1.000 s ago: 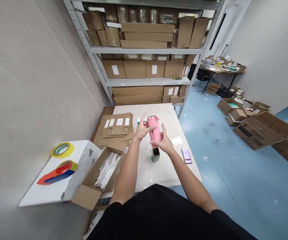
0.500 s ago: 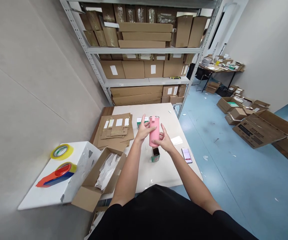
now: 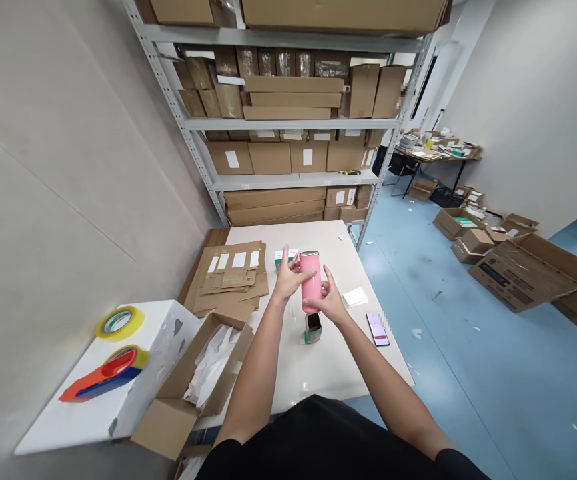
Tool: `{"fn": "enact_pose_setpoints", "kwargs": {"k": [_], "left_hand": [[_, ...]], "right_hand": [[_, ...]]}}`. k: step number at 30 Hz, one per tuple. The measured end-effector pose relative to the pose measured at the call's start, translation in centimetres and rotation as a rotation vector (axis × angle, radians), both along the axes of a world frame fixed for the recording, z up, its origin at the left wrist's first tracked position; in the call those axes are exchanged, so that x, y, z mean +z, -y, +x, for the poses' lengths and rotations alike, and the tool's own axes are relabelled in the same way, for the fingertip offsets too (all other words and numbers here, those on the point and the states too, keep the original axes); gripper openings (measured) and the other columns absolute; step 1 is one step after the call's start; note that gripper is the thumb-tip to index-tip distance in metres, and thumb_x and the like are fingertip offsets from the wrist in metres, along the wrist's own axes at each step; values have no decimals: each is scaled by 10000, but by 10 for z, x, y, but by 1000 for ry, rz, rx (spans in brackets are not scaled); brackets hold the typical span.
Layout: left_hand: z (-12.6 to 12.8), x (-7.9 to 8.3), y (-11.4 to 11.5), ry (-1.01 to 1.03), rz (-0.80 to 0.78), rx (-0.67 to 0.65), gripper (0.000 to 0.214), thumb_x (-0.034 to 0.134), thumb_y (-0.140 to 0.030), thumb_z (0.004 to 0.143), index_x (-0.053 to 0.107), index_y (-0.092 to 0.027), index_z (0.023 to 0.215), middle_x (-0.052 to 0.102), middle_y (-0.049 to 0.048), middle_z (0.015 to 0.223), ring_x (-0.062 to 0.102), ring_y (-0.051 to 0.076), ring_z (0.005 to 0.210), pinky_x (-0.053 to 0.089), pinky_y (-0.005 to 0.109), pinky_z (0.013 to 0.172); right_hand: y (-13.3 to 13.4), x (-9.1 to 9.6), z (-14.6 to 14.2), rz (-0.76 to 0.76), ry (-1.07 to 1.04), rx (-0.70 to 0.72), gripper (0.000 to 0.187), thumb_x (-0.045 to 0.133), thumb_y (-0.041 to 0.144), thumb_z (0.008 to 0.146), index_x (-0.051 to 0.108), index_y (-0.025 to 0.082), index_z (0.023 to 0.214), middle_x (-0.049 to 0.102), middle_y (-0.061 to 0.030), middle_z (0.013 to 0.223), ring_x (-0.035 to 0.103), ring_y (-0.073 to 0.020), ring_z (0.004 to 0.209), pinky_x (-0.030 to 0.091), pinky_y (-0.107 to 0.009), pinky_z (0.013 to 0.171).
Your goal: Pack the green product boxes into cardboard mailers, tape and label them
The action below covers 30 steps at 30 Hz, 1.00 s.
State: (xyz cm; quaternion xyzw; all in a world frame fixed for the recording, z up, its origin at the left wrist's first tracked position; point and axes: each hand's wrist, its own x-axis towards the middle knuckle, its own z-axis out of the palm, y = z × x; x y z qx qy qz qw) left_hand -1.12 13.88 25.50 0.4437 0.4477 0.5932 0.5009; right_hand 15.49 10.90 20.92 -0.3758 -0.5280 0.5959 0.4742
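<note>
Pink bottle (image 3: 311,288) rotated, strap (image 3: 297,258) now leftward

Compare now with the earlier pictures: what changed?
The bottle turned: its strap went from right, across the front, to left, and its lettering no longer shows. The camera tilted up. Left hand and right hand kept hold; phone and small open box stayed.

Bottle (image 3: 311,288) pink (rim (image 3: 310,253) silver); small box (image 3: 312,336) green, dark inside; desk (image 3: 335,363) off-white; floor (image 3: 428,267) blue; tape roll (image 3: 137,321) yellow; dispenser (image 3: 91,382) orange-red and blue.
</note>
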Motion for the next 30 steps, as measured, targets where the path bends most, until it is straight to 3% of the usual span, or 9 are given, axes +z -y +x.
{"fn": "enact_pose_setpoints", "kwargs": {"k": [4,6,9,13,16,20,23,26,30], "left_hand": [[-2,-3,-2,23,-16,-3,1390,982,-362,686,63,-326,1728,700,123,1258,710,231,1090,566,446,1032],[-2,-3,-2,10,-9,-6,1371,972,-389,705,62,-326,1728,673,146,1347,692,252,1167,552,448,1056],[-1,1,-3,-54,13,45,1433,1023,-354,627,103,-339,1726,600,166,1477,660,274,1250,535,433,1086],[-3,2,-4,7,-21,3,1447,1022,-329,630,81,-312,1729,719,141,1287,718,260,1107,568,467,1032],[-6,0,-4,71,-31,-65,1401,991,-337,682,61,-303,1729,743,122,1230,715,254,1110,561,477,1043],[-7,-2,-6,13,-39,-58,1393,1015,-294,630,151,-324,1722,684,130,1349,680,258,1196,546,437,1067],[-8,-2,-6,1,-53,-71,1389,1005,-283,638,139,-299,1724,724,111,1243,709,243,1095,564,447,1028],[-9,-2,-5,37,-43,-116,1335,964,-304,697,114,-286,1727,745,102,1201,713,241,1079,560,451,1031],[-9,-1,-5,-81,6,-83,1226,935,-323,726,209,-276,1713,688,125,1345,666,263,1195,540,429,1063]], "right_hand": [[-1,-4,-1,-8,-48,56,1328,891,351,697,36,417,1712,661,-34,1186,717,-220,978,629,-414,866],[-2,-7,-2,19,6,-10,1336,904,333,680,62,406,1714,657,-19,1119,709,-206,904,629,-413,856],[-5,-10,-2,80,125,-98,1367,940,324,632,109,393,1716,644,-24,1104,696,-213,887,629,-430,869],[-9,-10,-3,95,88,-3,1294,890,346,697,93,394,1717,638,-59,1238,706,-232,1028,604,-456,949],[-10,-7,-3,77,54,38,1268,858,333,718,79,396,1716,656,-54,1235,713,-226,1001,604,-447,930],[-9,-3,-4,106,176,-110,1364,909,342,655,60,360,1723,665,-47,1170,692,-237,977,588,-469,962],[-9,-3,-4,156,242,-118,1406,926,350,631,40,358,1723,644,-64,1265,666,-264,1120,552,-492,1044],[-10,-6,-3,144,200,-24,1328,870,345,691,32,375,1721,641,-59,1276,682,-252,1099,579,-457,993],[-11,-10,-3,97,259,-122,1308,890,337,655,128,390,1717,647,-37,1183,681,-234,984,594,-429,942]]}}
